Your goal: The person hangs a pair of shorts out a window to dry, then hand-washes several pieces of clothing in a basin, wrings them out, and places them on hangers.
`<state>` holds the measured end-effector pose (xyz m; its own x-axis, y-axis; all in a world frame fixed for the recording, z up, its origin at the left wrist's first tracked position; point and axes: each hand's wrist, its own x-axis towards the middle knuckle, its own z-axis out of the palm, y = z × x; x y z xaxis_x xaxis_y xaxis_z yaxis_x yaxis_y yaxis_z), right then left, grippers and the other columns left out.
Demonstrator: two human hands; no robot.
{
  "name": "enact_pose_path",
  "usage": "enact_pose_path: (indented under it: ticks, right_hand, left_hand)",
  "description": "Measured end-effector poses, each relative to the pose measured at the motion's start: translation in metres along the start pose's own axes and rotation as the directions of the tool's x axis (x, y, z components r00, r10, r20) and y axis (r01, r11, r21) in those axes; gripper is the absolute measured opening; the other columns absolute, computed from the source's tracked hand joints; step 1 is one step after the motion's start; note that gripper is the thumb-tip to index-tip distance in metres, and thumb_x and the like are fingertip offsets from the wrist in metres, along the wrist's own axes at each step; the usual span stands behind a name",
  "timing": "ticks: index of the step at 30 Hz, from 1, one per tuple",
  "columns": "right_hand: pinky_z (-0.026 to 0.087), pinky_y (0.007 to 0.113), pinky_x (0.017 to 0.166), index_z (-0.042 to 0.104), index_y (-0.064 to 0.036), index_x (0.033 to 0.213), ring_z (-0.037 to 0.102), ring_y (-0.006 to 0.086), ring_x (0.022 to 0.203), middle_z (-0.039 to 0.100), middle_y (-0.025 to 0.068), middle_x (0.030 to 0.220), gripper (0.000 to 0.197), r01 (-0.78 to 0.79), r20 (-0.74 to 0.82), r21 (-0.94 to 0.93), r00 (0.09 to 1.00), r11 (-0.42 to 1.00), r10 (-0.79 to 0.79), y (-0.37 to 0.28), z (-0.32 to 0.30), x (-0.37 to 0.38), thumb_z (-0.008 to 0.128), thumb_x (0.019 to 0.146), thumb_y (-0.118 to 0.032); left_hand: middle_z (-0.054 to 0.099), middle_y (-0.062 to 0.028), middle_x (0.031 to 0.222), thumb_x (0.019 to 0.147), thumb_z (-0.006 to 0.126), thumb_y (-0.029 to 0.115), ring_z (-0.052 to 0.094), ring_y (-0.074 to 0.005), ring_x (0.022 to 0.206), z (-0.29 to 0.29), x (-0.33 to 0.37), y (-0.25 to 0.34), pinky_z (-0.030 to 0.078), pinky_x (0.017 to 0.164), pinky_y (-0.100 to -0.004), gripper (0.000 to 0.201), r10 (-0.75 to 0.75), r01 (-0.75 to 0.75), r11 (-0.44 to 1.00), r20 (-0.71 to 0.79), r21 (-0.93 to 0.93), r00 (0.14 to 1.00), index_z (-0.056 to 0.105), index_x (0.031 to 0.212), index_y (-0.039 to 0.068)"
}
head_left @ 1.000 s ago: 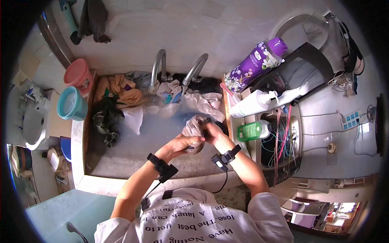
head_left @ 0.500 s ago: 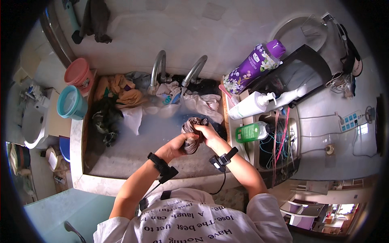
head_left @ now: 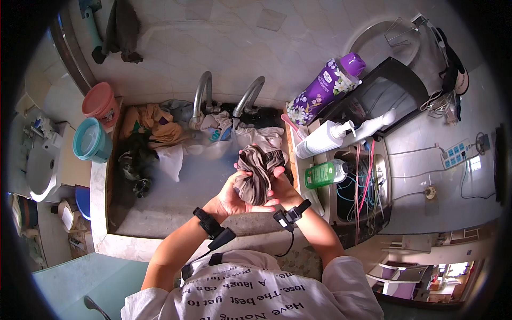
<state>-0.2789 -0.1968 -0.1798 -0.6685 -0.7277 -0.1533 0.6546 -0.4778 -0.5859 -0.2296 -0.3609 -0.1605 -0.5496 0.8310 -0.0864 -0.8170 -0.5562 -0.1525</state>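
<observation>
A crumpled brown-grey cloth (head_left: 256, 176), dark at its upper right end, is bunched between my two hands above the sink's cloudy water. My left hand (head_left: 230, 196) cups its left side and underside, thumb lying over the front. At the right, my right hand (head_left: 284, 191) grips the other side with its thumb near the edge; some fingers are behind the cloth. Soaking clothes lie beyond and to the left: an orange-tan garment (head_left: 166, 133), a dark garment (head_left: 136, 164), a white cloth (head_left: 170, 161) and a pale pink garment (head_left: 261, 137).
Two curved metal faucets (head_left: 199, 96) rise at the back. Pink (head_left: 100, 100) and teal (head_left: 92, 140) buckets stand on the left rim. Along the right are a purple bottle (head_left: 325, 88), a white pump bottle (head_left: 321, 140), a green bottle (head_left: 321, 175) and a basin with colored cords (head_left: 358, 186).
The cloth, squeezed tight in both hands before, is now looser and spread wider. My hands have moved apart, to its two sides, and my left palm has turned upward.
</observation>
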Motion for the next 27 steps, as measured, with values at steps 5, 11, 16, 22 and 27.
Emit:
enact_pose_path:
  ticks: [5, 11, 16, 22, 27]
  right_hand:
    - [0.045, 0.035, 0.088, 0.037, 0.0001, 0.124, 0.053, 0.0221, 0.103, 0.052, 0.0112, 0.116, 0.077, 0.045, 0.053, -0.17, 0.998, 0.984, -0.037, -0.015, 0.011, 0.008, 0.073, 0.069, -0.039]
    - [0.05, 0.032, 0.075, 0.052, -0.0004, 0.106, 0.059, 0.0191, 0.084, 0.06, 0.0082, 0.095, 0.04, 0.029, -0.217, -0.203, 0.973, 0.979, -0.074, -0.021, 0.018, 0.008, 0.069, 0.075, -0.018]
    - [0.052, 0.03, 0.066, 0.057, 0.0003, 0.099, 0.061, 0.0176, 0.074, 0.061, 0.0081, 0.088, 0.026, 0.0, -0.279, -0.27, 0.957, 0.963, -0.078, -0.02, 0.021, 0.012, 0.064, 0.078, -0.013]
    - [0.05, 0.027, 0.06, 0.064, 0.0004, 0.085, 0.061, 0.0152, 0.067, 0.064, 0.007, 0.079, 0.014, -0.064, -0.43, -0.402, 0.894, 0.913, -0.127, -0.005, 0.025, 0.019, 0.065, 0.072, -0.005]
    - [0.048, 0.026, 0.062, 0.059, -0.0034, 0.077, 0.059, 0.0128, 0.067, 0.061, 0.0036, 0.075, 0.015, -0.104, -0.541, -0.459, 0.821, 0.882, -0.185, 0.017, 0.001, 0.019, 0.069, 0.066, 0.0]
  left_hand:
    - [0.054, -0.0165, 0.089, 0.072, 0.057, 0.036, 0.051, -0.0281, 0.079, -0.017, 0.004, -0.004, 0.046, 0.074, -0.0402, 0.05, -0.139, 0.14, 0.989, 0.015, -0.057, 0.99, 0.051, 0.105, -0.002]
    - [0.058, -0.0159, 0.094, 0.076, 0.066, 0.032, 0.055, -0.0254, 0.078, -0.017, 0.0, 0.006, 0.049, 0.068, -0.0362, 0.047, 0.04, 0.008, 0.945, -0.139, 0.326, 0.989, 0.051, 0.107, -0.001]
    - [0.061, -0.0096, 0.088, 0.073, 0.071, 0.024, 0.058, -0.0201, 0.074, -0.004, 0.001, 0.005, 0.049, 0.064, -0.0319, 0.043, 0.151, 0.031, 0.806, -0.255, 0.591, 0.955, 0.054, 0.103, -0.001]
    - [0.061, -0.0042, 0.084, 0.069, 0.072, 0.011, 0.056, -0.0129, 0.076, -0.023, 0.015, -0.002, 0.045, 0.067, -0.0263, 0.025, 0.522, -0.052, 0.399, -0.18, 0.916, 0.834, 0.061, 0.089, 0.001]
    - [0.062, -0.0043, 0.076, 0.065, 0.072, 0.016, 0.057, -0.0117, 0.07, -0.05, 0.025, -0.012, 0.046, 0.063, -0.0266, 0.024, 0.62, 0.026, 0.31, -0.223, 0.95, 0.752, 0.063, 0.082, 0.001]
